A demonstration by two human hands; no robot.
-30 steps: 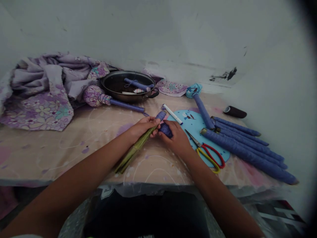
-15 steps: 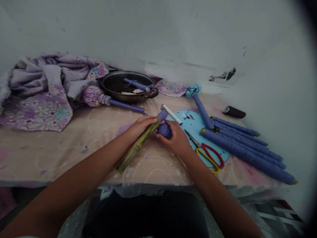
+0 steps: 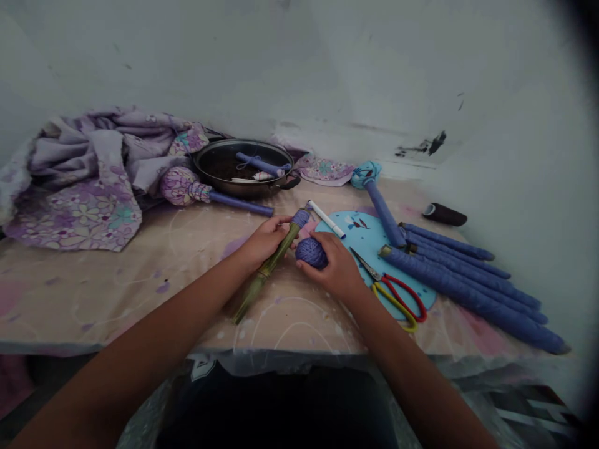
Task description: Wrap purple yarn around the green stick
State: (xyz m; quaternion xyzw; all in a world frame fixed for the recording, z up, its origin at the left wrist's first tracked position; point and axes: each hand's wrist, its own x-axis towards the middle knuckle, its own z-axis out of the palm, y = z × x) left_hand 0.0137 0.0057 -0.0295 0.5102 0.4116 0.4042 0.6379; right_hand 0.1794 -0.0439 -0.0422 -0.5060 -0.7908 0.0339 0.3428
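Note:
My left hand (image 3: 270, 240) is closed round a green bamboo stick (image 3: 267, 267), which slants up and away from me. Purple yarn (image 3: 300, 217) is wound round the stick's far end. In my right hand (image 3: 336, 260) is a ball of purple yarn (image 3: 311, 252), gripped between thumb and fingers just right of the stick. Scissors (image 3: 390, 287) with one red and one yellow handle lie right of my right hand, partly on a light blue round mat (image 3: 362, 222). A white marker (image 3: 327, 219) rests by the mat's left edge.
Several purple-wrapped sticks (image 3: 472, 296) lie at the right, near a dark thread spool (image 3: 444, 214). A blue-headed mallet-like stick (image 3: 381, 202) leans there. Behind stand a black pan (image 3: 219, 163), a floral-headed stick (image 3: 241, 203) and bunched floral cloth (image 3: 79, 193). A wall closes off the back.
The yarn ball and my right hand have shifted slightly away from the stick's wrapped end. My left hand has turned the stick a little, its far end moving left. The view has shifted slightly.

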